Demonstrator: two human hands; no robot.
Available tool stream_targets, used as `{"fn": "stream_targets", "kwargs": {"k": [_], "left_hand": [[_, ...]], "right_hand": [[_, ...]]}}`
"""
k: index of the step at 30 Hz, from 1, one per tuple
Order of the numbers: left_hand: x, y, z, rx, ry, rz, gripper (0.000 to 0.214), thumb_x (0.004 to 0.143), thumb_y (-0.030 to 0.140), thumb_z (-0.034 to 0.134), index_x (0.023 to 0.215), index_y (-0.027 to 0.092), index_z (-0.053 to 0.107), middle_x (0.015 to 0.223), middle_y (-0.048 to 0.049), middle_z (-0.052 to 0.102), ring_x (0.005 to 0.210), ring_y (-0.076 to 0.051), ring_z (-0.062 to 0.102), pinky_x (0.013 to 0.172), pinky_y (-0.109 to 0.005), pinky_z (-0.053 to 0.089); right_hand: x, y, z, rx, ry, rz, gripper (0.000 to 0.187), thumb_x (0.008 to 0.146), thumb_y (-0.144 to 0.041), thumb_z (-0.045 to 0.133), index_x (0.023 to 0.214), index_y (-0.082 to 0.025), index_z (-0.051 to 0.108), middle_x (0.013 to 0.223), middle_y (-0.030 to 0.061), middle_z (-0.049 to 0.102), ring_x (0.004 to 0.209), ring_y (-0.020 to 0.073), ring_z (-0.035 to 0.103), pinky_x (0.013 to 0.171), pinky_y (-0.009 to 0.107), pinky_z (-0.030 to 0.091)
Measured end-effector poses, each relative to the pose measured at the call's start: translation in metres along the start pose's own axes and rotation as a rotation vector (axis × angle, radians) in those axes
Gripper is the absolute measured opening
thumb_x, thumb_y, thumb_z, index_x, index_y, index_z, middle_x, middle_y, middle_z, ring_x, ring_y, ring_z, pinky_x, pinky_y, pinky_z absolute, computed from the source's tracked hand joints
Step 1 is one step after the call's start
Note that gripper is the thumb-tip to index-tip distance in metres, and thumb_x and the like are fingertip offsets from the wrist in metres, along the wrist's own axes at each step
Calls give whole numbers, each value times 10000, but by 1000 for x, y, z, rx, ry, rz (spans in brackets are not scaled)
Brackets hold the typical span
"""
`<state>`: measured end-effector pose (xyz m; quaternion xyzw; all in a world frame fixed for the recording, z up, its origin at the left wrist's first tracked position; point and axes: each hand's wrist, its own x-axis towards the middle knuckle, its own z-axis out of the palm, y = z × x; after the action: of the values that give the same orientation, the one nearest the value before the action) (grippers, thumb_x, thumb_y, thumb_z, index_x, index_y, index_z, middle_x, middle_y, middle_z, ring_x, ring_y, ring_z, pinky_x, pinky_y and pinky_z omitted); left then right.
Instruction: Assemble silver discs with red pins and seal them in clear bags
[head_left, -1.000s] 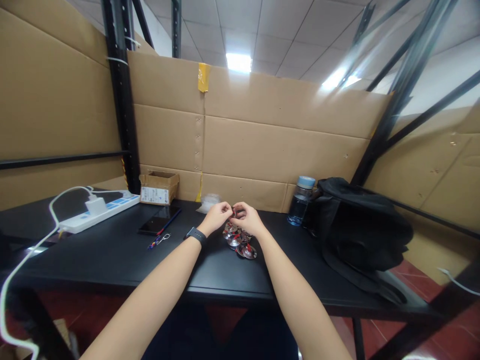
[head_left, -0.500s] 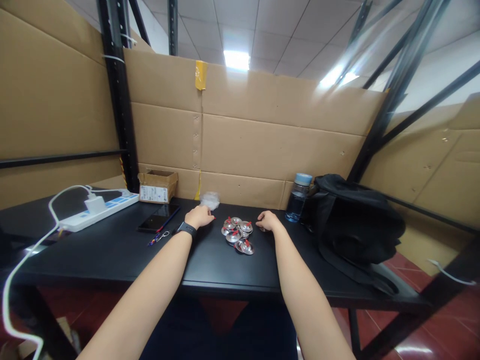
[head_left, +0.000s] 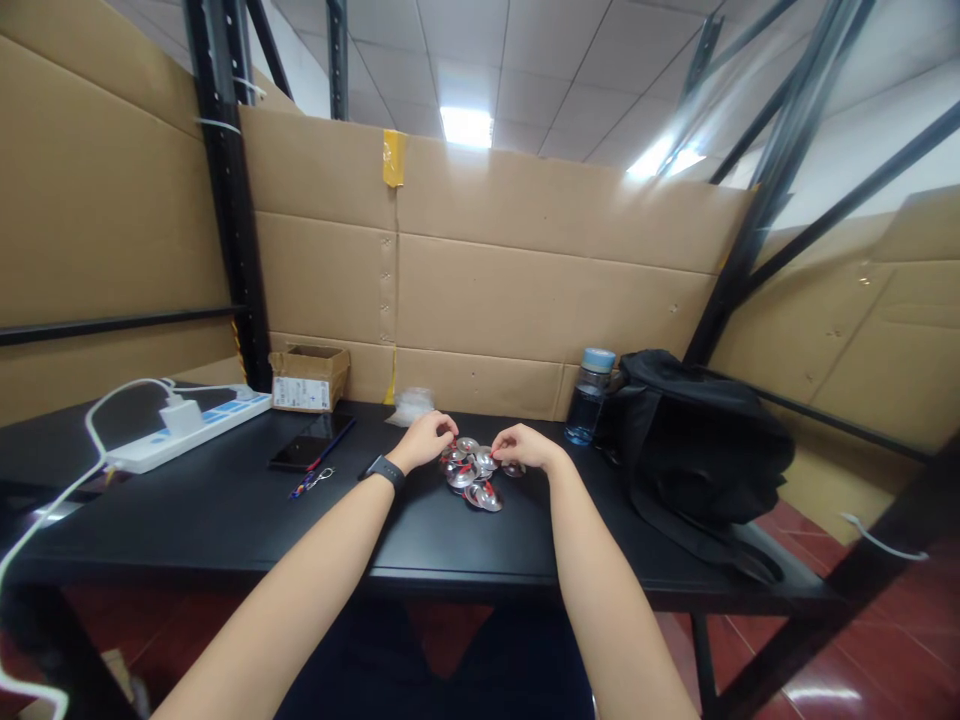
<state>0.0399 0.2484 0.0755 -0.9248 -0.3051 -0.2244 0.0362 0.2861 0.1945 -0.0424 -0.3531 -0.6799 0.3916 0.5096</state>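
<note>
A cluster of small metal discs (head_left: 472, 476) with red fittings lies on the black table (head_left: 225, 520), directly under and between the fingertips of both hands. The left hand (head_left: 426, 441) is curled at the cluster's far-left edge and the right hand (head_left: 525, 447) at its far-right edge. The fingers of both are bent inward and touching the discs. Whether a disc is actually pinched in either hand cannot be told, as the pieces are too small in this view.

The discs are judged to be light, thin, stiff and smooth. They are likely to slide on the tabletop and over one another, so each is best taken by its rim or its red fitting between thumb and forefinger.

A black wristwatch (head_left: 385, 470) is worn behind the left hand. A clear plastic bag (head_left: 411, 405) lies just beyond that hand, and a phone (head_left: 311, 442) and a power strip (head_left: 187, 428) lie further out to its left. A water bottle (head_left: 589, 396) and a black bag (head_left: 697, 440) stand outward of the right hand.

Half a second ago the hands were spread apart on the table, one on each side of the cluster. They have since been drawn back in to it. A second ago they were held together just above it.
</note>
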Motion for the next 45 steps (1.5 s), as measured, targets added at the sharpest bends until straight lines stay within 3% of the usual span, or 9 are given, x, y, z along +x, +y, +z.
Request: {"fn": "stream_targets", "kwargs": {"k": [8, 12, 15, 22, 29, 35, 39, 42, 45], "left_hand": [[-1, 17, -2, -109, -9, 59, 136, 864, 261, 645, 927, 179, 733, 943, -58, 717, 890, -215, 652, 831, -332, 497], [1, 17, -2, -157, 86, 95, 217, 884, 334, 667, 1025, 174, 708, 1010, -71, 685, 899, -206, 635, 820, -324, 495], [1, 15, -2, -167, 74, 128, 183, 915, 322, 622, 969, 168, 705, 994, -74, 663, 864, -191, 619, 788, -311, 486], [0, 24, -6, -168, 72, 143, 172, 886, 318, 646, 916, 164, 716, 935, -64, 668, 792, -174, 600, 730, -295, 469], [1, 22, -9, -135, 96, 101, 168, 864, 305, 634, 835, 161, 715, 849, -48, 679, 701, -156, 598, 672, -279, 463], [4, 2, -19, -131, 143, 1, 220, 891, 358, 579, 871, 172, 695, 838, -39, 695, 709, -170, 625, 689, -275, 481], [2, -16, -28, -11, 98, -102, 261, 928, 384, 541, 825, 180, 667, 825, -37, 705, 714, -183, 648, 705, -276, 479], [-1, -27, -36, 189, 36, -177, 216, 915, 331, 563, 801, 190, 679, 882, -48, 735, 813, -205, 671, 749, -270, 465], [-4, -32, -41, 266, -20, -268, 222, 919, 314, 553, 795, 196, 694, 861, -53, 745, 833, -217, 685, 736, -266, 451]], "right_hand": [[14, -22, 26, 225, 302, -165, 267, 748, -404, 775, 817, -173, 661, 717, 9, 700, 612, 136, 639, 560, 228, 490], [26, -32, 49, 264, 345, -218, 290, 778, -437, 770, 836, -186, 635, 726, 9, 700, 621, 148, 659, 561, 236, 503], [29, -33, 60, 318, 383, -244, 320, 783, -467, 780, 837, -191, 628, 774, 10, 708, 657, 153, 677, 613, 254, 538], [28, -35, 63, 320, 399, -303, 399, 679, -463, 877, 862, -194, 647, 901, 21, 730, 693, 162, 684, 711, 301, 575], [26, -44, 65, 389, 392, -239, 395, 671, -451, 857, 871, -186, 643, 944, 38, 702, 662, 158, 674, 621, 286, 566], [22, -47, 51, 324, 479, -233, 370, 669, -391, 799, 931, -193, 627, 1007, 40, 683, 692, 146, 675, 569, 241, 507], [15, -30, 24, 50, 559, -245, 396, 660, -381, 818, 964, -185, 657, 973, 37, 700, 648, 120, 612, 622, 261, 497], [7, -15, 3, -223, 485, -155, 357, 629, -288, 843, 942, -173, 715, 908, 25, 715, 670, 126, 595, 682, 270, 489], [0, -2, -11, -324, 346, -45, 402, 617, -232, 850, 999, -154, 756, 964, 43, 735, 740, 142, 629, 713, 263, 488]]}}
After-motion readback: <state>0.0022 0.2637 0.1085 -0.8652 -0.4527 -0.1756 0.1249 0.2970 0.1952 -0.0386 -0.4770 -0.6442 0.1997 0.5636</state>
